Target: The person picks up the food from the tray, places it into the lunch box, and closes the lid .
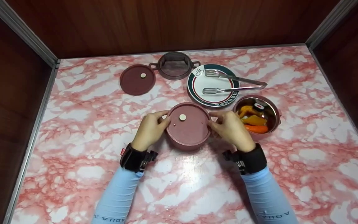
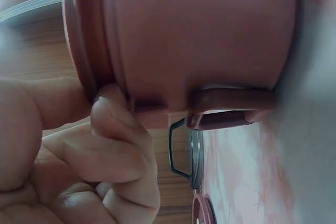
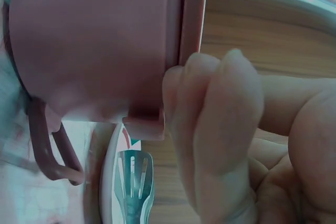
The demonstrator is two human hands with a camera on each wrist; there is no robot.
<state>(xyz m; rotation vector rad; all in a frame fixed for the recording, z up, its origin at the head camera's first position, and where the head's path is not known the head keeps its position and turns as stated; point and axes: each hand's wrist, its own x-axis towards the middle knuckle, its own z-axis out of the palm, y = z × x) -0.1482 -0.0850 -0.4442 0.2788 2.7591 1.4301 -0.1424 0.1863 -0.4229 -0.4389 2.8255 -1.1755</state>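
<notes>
A round dusty-red pot (image 2: 199, 35) stands on the table between the two hands, with a matching lid (image 1: 189, 133) over its top. The lid bears a cream knob (image 1: 182, 117). At its left edge, the left hand (image 1: 150, 127) pinches the lid's rim, with fingers tucked beneath it in the left wrist view. The right hand (image 1: 230, 127) pinches the opposite edge. In the right wrist view its fingertips (image 3: 233, 77) sit right at the rim. Loop handles (image 3: 55, 148) show low on the pot's side.
At right is an open pot (image 1: 277, 109) of orange and yellow food pieces. Behind lie a plate (image 1: 197, 90) with metal tongs (image 1: 249, 81) across it, a dark see-through lidded pan (image 1: 175, 66) with side handles, and another dark red lid (image 1: 135, 82). Wooden walls (image 1: 179, 25) enclose the table.
</notes>
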